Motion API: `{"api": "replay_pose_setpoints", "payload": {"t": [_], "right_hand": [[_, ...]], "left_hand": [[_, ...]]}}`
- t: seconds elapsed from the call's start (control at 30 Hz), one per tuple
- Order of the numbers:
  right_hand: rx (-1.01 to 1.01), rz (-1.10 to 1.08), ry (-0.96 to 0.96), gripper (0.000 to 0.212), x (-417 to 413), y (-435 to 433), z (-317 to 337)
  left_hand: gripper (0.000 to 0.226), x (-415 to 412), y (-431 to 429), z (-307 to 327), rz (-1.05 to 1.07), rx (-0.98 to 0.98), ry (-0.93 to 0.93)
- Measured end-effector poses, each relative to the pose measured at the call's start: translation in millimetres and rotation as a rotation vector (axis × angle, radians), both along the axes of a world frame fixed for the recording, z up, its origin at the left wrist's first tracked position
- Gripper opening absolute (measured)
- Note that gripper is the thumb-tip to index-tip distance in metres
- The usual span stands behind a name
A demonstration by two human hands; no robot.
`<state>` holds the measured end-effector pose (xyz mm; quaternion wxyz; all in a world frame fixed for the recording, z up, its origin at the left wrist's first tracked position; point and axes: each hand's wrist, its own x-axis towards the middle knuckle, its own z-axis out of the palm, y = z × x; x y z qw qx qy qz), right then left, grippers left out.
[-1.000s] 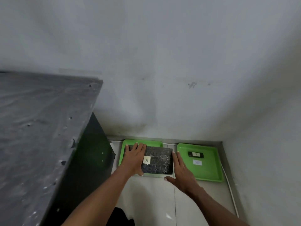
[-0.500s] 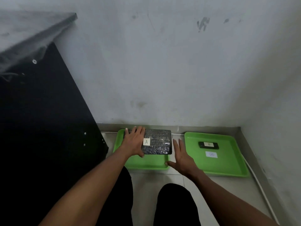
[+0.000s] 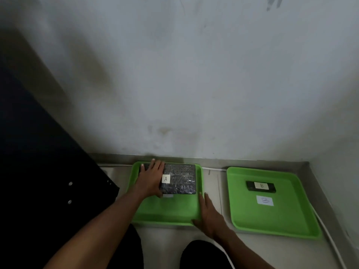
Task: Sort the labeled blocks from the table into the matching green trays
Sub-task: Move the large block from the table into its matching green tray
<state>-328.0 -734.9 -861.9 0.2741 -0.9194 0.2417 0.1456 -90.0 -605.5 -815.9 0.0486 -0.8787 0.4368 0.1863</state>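
Where the floor [image 3: 171, 247] meets the grey wall [image 3: 194, 84], two green trays lie side by side with a strip of bare floor between them. Left tray [image 3: 165, 210] holds a large dark block [image 3: 180, 179] wrapped in shiny film, set against the tray's far end. A white label [image 3: 165, 179] marked "A" sits on the block's top face. Left hand [image 3: 150, 179] lies flat over the block's left portion, fingers spread and reaching toward the far edge, thumb curled at the near edge — pressed on it, though I cannot tell whether it truly grips. A small pale tag on the tray floor peeks out just under the block's near edge; its writing is not readable.

Right hand [image 3: 208, 214] rests open on the left tray's near right corner, fingers straight and together along the right rim, thumb stretched along the near rim. It holds nothing.

Right tray [image 3: 252, 220] carries a small dark block [image 3: 261, 186] near its far end, with a pale label reading "B". A white tag [image 3: 265, 200] marked "B" lies on the tray floor just in front of that block — apart from it.

A white cable [image 3: 328, 233] runs along the floor past the right tray's right side. A dark panel [image 3: 38, 171] fills the left of the view. Two dark knees show at the bottom edge.
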Motion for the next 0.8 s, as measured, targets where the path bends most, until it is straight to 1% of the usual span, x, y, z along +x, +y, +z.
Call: {"api": "replay_pose_setpoints", "payload": {"t": [0.17, 0.37, 0.5, 0.67, 0.8], "right_hand": [[0.047, 0.052, 0.113, 0.101, 8.9, -6.2, -47.6], [0.017, 0.092, 0.143, 0.093, 11.2, -10.4, -70.5], [-0.001, 0.091, 0.172, 0.091, 13.5, -4.1, -72.9], [0.024, 0.072, 0.178, 0.089, 15.3, -1.8, -64.4], [-0.004, 0.057, 0.119, 0.083, 11.8, -6.7, -45.2]], "left_hand": [[0.138, 33.5, -27.8, -41.5, -0.014, 0.058, 0.062], [0.134, 43.9, -44.1, -70.7, 0.002, 0.049, 0.128], [0.130, 43.4, -39.7, -76.8, -0.011, 0.044, 0.146], [0.122, 36.7, -39.8, -70.1, -0.032, 0.113, 0.136], [0.118, 27.0, -41.5, -50.6, 0.028, 0.048, 0.105]]}}
